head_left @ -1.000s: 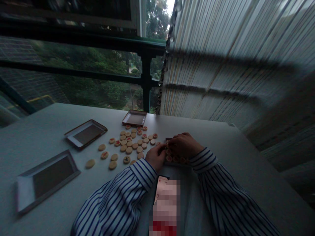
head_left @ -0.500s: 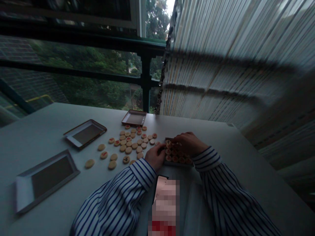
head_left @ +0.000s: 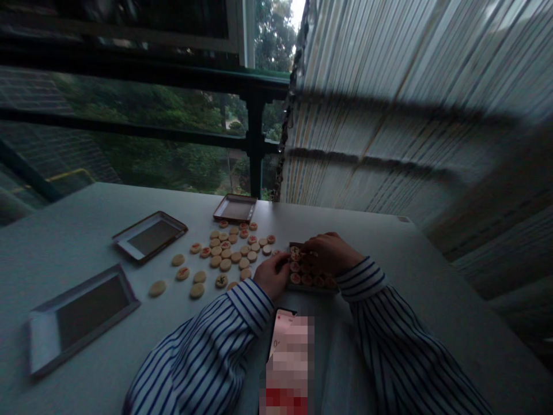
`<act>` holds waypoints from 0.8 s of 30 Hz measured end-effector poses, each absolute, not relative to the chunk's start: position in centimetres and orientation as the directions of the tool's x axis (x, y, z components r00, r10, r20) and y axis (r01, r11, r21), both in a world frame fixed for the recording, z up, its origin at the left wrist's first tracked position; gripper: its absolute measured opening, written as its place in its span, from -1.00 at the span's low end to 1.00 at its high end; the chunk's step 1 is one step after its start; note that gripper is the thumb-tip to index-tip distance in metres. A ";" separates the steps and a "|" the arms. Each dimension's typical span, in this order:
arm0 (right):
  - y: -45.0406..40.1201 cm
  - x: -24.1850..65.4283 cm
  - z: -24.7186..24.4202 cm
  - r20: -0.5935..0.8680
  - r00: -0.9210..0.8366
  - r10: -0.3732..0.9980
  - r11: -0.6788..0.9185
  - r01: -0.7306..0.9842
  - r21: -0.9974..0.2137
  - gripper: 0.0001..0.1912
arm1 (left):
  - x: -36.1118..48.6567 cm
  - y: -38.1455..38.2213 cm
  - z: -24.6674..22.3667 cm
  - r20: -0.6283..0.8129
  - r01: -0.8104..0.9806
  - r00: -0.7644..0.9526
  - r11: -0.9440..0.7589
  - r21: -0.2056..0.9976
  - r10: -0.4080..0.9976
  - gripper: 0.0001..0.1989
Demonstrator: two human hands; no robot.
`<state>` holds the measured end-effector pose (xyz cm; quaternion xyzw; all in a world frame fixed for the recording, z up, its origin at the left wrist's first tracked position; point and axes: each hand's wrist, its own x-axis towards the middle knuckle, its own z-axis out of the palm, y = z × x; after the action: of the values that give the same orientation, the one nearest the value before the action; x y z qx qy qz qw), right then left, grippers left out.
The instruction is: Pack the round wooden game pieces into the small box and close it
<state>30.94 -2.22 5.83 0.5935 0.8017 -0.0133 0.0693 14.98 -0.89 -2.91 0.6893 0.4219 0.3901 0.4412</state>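
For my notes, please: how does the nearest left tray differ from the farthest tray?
The nearest left tray has a greyish rim, the farthest tray a brownish one. The nearest looks larger and lies askew; the farthest, smaller and straighter. Both lie open side up.

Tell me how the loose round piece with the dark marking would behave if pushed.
The dark-marked piece would probably slide rather than tip, since it lies flat and looks wide for its height. Its solid, disc-like shape suggests it would stay stiff. Stood on its round edge, it could well roll across the flat table.
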 end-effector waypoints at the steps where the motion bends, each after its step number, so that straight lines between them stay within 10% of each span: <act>1: -2.2 31.0 5.9 -0.110 -0.287 0.952 0.295 0.953 0.062 -0.77 | 14.9 -0.9 -2.7 0.161 0.244 0.336 -0.251 0.937 0.928 -0.74; 12: -3.1 30.4 7.8 0.199 -0.282 0.939 0.287 0.958 0.006 -0.76 | 11.0 1.7 3.3 0.231 0.264 0.221 -0.286 0.921 0.948 -0.65; 24: -3.3 31.0 7.8 0.308 -0.245 0.919 0.268 0.963 -0.036 -0.78 | 12.1 6.1 3.2 0.160 0.573 0.712 -0.698 0.430 0.684 -0.78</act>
<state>31.02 -3.25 7.82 0.5995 0.7848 0.0800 -0.1349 12.06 6.15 3.22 0.9080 0.3459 0.1560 0.1775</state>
